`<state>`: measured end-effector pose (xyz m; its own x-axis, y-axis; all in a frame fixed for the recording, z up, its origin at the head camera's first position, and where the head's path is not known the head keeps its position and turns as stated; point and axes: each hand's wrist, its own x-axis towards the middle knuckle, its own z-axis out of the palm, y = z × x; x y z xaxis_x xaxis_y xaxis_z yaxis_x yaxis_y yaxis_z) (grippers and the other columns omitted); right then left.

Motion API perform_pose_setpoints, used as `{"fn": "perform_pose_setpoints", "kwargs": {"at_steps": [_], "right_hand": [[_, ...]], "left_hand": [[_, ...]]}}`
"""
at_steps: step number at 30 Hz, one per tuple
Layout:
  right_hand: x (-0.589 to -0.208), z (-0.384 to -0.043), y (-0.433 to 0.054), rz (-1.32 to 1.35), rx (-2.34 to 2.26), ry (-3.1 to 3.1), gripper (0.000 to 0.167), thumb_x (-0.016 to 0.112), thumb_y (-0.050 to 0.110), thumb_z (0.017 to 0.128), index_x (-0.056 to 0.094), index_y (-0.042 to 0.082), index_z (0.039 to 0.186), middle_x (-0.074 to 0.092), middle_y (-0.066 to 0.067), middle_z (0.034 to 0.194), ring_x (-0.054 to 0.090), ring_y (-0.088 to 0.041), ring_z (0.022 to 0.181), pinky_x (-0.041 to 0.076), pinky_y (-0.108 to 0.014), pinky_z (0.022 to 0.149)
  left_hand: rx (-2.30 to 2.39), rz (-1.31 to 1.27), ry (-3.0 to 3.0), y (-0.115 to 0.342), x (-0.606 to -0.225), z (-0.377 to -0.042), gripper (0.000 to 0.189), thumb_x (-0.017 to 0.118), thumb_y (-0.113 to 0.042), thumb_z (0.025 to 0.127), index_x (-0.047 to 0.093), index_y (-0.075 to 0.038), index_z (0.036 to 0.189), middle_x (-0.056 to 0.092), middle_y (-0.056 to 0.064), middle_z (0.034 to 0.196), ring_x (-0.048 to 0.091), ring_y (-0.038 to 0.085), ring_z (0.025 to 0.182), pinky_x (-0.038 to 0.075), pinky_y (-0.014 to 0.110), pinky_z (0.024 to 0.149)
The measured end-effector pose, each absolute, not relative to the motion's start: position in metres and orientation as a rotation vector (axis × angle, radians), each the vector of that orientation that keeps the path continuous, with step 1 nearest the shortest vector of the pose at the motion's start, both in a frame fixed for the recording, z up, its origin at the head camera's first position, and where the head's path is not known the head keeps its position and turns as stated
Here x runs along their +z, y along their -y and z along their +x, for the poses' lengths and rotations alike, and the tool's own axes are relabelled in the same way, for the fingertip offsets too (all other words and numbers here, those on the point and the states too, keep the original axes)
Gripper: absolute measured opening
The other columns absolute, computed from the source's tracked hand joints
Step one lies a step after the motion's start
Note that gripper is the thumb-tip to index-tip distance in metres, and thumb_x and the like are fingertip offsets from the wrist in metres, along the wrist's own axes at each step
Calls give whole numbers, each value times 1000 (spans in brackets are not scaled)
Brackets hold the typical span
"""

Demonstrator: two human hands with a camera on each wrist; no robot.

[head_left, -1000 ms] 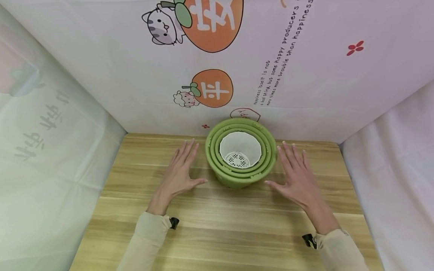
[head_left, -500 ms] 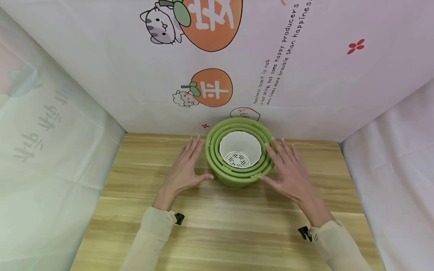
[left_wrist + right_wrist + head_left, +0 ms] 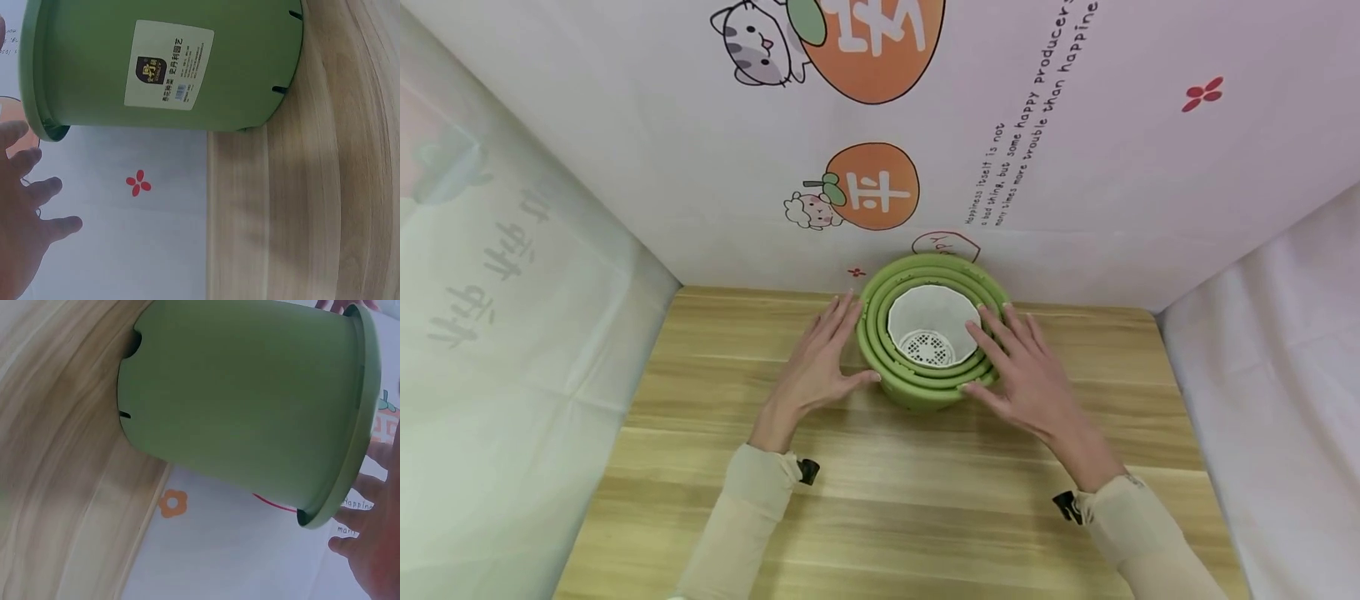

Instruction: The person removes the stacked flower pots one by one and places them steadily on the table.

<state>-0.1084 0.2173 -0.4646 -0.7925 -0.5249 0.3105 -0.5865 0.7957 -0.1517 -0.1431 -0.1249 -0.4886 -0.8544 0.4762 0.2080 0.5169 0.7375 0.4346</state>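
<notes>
A stack of nested green flowerpots (image 3: 917, 395) stands upright at the back of the table. Innermost is a white pot (image 3: 925, 307) with a perforated bottom. The outer pot's side carries a white label (image 3: 167, 65) in the left wrist view. My left hand (image 3: 816, 367) is at the stack's left rim with fingers spread and thumb toward the front; whether it touches the rim I cannot tell. Over the right rim reaches my right hand (image 3: 1036, 379), fingers extended above the pots' edges and thumb near the front rim. Neither hand is curled round a pot.
The wooden table (image 3: 895, 517) extends in front of the stack. Close behind the pots rises a white printed backdrop (image 3: 715, 200), with a pale sheet (image 3: 490, 417) on the left side and a white cloth (image 3: 1262, 375) on the right.
Both hands have moved inward toward the stack. The right hand has gone from beside the rim to over it; the left has come up close to the left rim. The pots have stayed put.
</notes>
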Motion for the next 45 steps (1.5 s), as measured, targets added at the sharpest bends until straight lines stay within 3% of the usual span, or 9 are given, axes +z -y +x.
{"fn": "perform_pose_setpoints", "kwargs": {"at_steps": [8, 16, 22, 29, 38, 45], "right_hand": [[-468, -113, -207, 887, 374, 2728, 83, 37, 73, 93, 38, 17, 154, 33, -13, 159, 23, -44, 146, 14, -61, 119], [-470, -118, -203, 893, 380, 2734, 81, 38, 72, 93, 42, 16, 152, 36, -12, 158, 22, -44, 146, 13, -60, 119], [-470, -122, -203, 891, 384, 2751, 77, 45, 69, 92, 49, 15, 146, 43, -15, 153, 26, -51, 142, 15, -62, 119], [-471, -128, -205, 904, 362, 2768, 71, 55, 64, 90, 55, 16, 142, 47, -14, 150, 26, -50, 143, 14, -64, 118], [-469, -133, -205, 952, 354, 2777, 63, 55, 63, 91, 64, 17, 132, 49, -11, 149, 23, -50, 144, 10, -62, 119], [-470, -136, -209, 996, 344, 2753, 55, 55, 61, 92, 73, 15, 117, 57, -10, 141, 26, -52, 142, 11, -64, 118]], "left_hand": [[-721, -853, 2881, 115, -492, -148, 109, 35, -86, 83, 4, -17, 161, -12, -3, 166, -6, 22, 152, 8, 51, 122], [-770, -837, 2877, 109, -494, -152, 112, 30, -89, 80, 3, -16, 161, -14, -4, 165, -7, 19, 152, 8, 47, 123], [-820, -831, 2871, 107, -494, -156, 108, 40, -84, 83, 7, -16, 161, -14, -7, 166, -1, 22, 152, 15, 51, 121], [-880, -785, 2868, 104, -495, -163, 104, 54, -74, 85, 14, -17, 161, -12, -12, 165, 6, 23, 152, 23, 56, 118], [-1031, -786, 2811, 101, -502, -169, 109, 41, -88, 78, 21, -19, 160, -9, -16, 165, 15, 24, 151, 27, 60, 114], [-1112, -789, 2747, 99, -506, -170, 108, 42, -88, 78, 24, -18, 159, -4, -14, 166, 20, 27, 149, 32, 64, 109]]}}
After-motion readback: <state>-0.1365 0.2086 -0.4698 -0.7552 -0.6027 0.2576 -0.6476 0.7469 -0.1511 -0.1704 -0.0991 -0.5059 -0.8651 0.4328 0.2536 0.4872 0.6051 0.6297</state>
